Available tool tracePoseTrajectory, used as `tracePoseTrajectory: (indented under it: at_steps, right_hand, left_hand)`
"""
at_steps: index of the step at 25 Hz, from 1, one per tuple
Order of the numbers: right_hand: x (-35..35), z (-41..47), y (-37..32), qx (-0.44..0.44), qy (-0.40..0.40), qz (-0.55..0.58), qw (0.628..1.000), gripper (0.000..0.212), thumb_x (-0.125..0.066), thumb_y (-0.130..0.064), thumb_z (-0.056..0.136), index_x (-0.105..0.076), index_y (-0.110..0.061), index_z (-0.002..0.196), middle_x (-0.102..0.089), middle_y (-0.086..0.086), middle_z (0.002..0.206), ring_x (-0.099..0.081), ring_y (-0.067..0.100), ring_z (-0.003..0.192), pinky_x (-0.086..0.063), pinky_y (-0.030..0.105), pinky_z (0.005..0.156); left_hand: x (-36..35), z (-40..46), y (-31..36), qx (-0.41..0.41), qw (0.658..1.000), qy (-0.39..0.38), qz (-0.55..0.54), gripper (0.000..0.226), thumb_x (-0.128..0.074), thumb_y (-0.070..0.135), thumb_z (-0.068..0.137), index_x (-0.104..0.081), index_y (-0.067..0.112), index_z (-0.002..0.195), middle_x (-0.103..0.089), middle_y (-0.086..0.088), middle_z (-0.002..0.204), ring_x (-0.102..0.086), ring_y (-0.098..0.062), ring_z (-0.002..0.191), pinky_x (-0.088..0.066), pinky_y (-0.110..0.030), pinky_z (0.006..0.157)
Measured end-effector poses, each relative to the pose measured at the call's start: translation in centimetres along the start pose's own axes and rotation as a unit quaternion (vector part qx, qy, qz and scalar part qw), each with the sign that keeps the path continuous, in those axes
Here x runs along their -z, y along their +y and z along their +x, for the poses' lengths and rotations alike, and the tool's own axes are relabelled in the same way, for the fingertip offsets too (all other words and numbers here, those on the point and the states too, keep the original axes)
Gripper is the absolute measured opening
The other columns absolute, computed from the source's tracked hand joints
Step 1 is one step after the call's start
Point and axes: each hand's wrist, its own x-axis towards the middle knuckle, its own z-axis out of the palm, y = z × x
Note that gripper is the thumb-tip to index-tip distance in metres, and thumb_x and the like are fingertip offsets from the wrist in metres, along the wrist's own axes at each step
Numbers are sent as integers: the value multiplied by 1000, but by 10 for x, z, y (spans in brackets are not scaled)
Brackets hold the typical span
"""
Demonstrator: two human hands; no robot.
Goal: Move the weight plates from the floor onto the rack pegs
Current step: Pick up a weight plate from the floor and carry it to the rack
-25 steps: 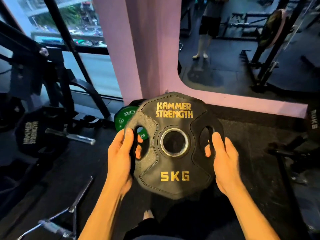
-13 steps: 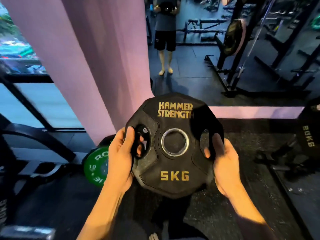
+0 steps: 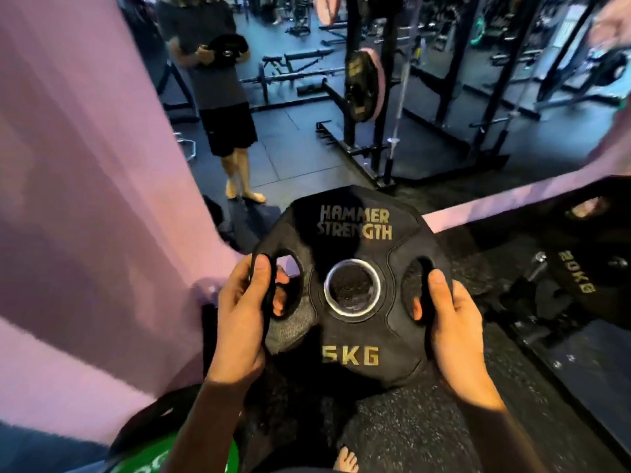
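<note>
Both hands are on the weight plate (image 3: pixel 351 343), held up off the floor at about waist height, face toward the camera. It is a black, matte, rubbery disc with flattened edges, two oval handle slots and a shiny metal ring round the centre hole. Gold lettering reads "HAMMER STRENGTH" up top and "5KG" below. The left hand (image 3: pixel 244 322) is clenched round the left rim, thumb on the front, fingers showing through the slot. The right hand (image 3: pixel 454 332) grasps the right rim the same way. Below is speckled black rubber floor (image 3: pixel 403 425), and a green plate (image 3: pixel 160 455) lies at the lower left. To the right, a black plate marked "20KG" (image 3: pixel 580 278) sits on a dark rack. A pink pillar (image 3: pixel 85 165) fills the left.
</note>
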Motion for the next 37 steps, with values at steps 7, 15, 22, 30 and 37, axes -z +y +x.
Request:
tracePoseTrajectory:
  at_steps: [7, 15, 22, 30, 37]
  right_hand:
    - [10, 77, -9, 30, 227, -37, 973, 37, -53, -43, 93, -50, -13, 73, -54, 1, 65, -49, 9, 61, -41, 21, 59]
    - [17, 113, -25, 51, 481, -56, 874, 33, -54, -41, 95, -51, -15, 74, -54, -5, 65, -48, 8, 62, -42, 22, 59]
    - [71, 146, -55, 89, 587, -64, 802, 34, -54, -46, 94, -48, -25, 67, -46, -17, 55, -40, -2, 52, -33, 28, 56]
    - [203, 219, -125, 186, 568, -84, 797, 28, -52, -33, 97, -49, -17, 74, -54, -19, 53, -48, -7, 50, -39, 9, 49]
    - [300, 290, -185, 230, 550, -105, 796, 31, -52, -41, 96, -48, -18, 76, -46, 0, 70, -44, 5, 61, -39, 24, 58]
  left_hand:
    - [-93, 141, -34, 93, 975, -201, -32, 28, -58, 35, 94, -59, 9, 87, -50, -9, 69, -36, -16, 51, -31, -29, 56]
    - [-217, 231, -71, 161, 886, -435, -14, 35, -55, 38, 93, -62, 4, 93, -59, -8, 83, -38, -16, 55, -33, -29, 58]
    - [-333, 236, -77, 187, 816, -544, -51, 27, -57, 40, 90, -66, 15, 92, -60, -8, 81, -42, -13, 53, -38, -28, 55]
    - [-496, 214, -75, 120, 828, -538, -97, 23, -56, 39, 90, -66, 20, 83, -60, 3, 71, -42, -9, 49, -37, -21, 48]
    - [-631, 218, -70, 50, 835, -531, -135, 39, -58, 49, 84, -60, 10, 87, -55, -3, 67, -44, -11, 47, -35, -23, 44]
